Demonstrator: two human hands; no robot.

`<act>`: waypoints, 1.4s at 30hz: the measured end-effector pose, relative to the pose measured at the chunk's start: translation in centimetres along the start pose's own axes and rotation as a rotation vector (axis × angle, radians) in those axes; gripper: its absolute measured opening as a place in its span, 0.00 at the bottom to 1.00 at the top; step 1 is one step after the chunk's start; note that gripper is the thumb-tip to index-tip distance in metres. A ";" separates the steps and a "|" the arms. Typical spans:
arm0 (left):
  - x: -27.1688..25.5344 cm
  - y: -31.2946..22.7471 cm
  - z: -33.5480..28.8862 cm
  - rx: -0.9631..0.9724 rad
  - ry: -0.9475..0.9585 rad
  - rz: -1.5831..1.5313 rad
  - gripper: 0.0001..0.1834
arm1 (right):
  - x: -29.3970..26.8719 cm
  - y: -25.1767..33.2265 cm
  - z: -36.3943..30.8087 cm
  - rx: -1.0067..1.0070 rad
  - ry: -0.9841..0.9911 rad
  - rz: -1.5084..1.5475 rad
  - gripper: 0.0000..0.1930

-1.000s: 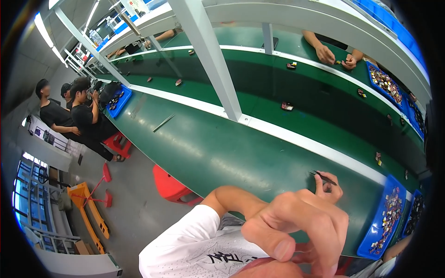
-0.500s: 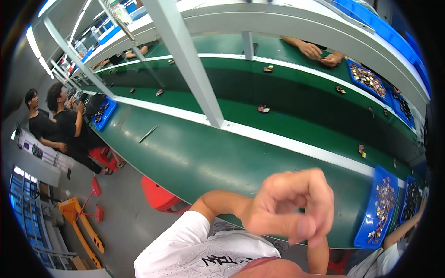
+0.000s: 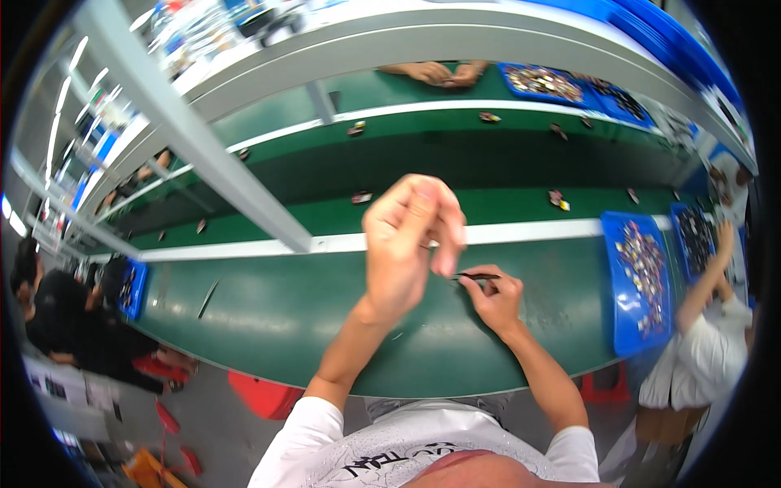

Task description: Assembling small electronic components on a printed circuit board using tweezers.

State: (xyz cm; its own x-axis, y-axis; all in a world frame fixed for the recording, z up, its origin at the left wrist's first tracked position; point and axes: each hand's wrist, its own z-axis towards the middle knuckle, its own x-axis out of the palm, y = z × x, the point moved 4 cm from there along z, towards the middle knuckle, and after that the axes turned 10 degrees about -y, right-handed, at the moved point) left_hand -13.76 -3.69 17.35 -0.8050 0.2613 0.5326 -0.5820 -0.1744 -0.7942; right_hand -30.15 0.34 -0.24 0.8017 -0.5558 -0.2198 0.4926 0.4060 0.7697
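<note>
My left hand [image 3: 407, 240] is raised over the worktable's far edge, its fingers curled in and slightly blurred. Whatever may be between those fingers is hidden. Just right of it and lower, my right hand [image 3: 498, 299] grips thin dark tweezers [image 3: 482, 276] like a pen, their tip pointing left toward the left hand. Beyond my hands, several small assemblies, one of them a dark, pinkish part [image 3: 362, 198], lie spaced along the green conveyor belt [image 3: 455, 210].
A blue tray [image 3: 608, 281] of small mixed parts stands at right, with another blue tray [image 3: 682, 213] of dark parts behind it. A thin stick [image 3: 208, 299] lies on the green table at left. A grey post [image 3: 207, 150] rises at left. A co-worker [image 3: 700, 342] is at right.
The view has swung right and levelled. My left hand has moved from close below the camera out over the table, and my right hand with the tweezers has come into sight.
</note>
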 end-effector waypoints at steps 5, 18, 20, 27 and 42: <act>-1.2 2.1 2.2 0.028 -0.111 0.247 0.15 | -0.3 -1.2 -0.2 0.010 -0.046 0.014 0.07; -6.7 15.0 8.5 -0.183 -0.033 0.761 0.12 | -0.9 -0.5 0.4 0.022 -0.017 0.027 0.08; -5.5 16.9 9.9 -0.266 0.078 0.813 0.13 | -0.9 -0.3 0.6 0.045 0.017 0.036 0.08; 2.8 26.0 16.1 -0.170 0.452 0.981 0.12 | -0.8 -0.3 0.5 0.026 0.031 0.089 0.07; 8.1 33.0 18.8 -0.211 0.734 1.512 0.07 | -0.8 -1.4 0.6 0.060 -0.015 0.168 0.07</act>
State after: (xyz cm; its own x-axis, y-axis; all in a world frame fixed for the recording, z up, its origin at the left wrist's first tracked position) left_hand -41.63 -25.16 0.99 -0.3322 0.3551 -0.8738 0.6748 -0.5578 -0.4832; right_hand -31.66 -0.21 -0.76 0.8657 -0.4946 -0.0770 0.3308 0.4500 0.8295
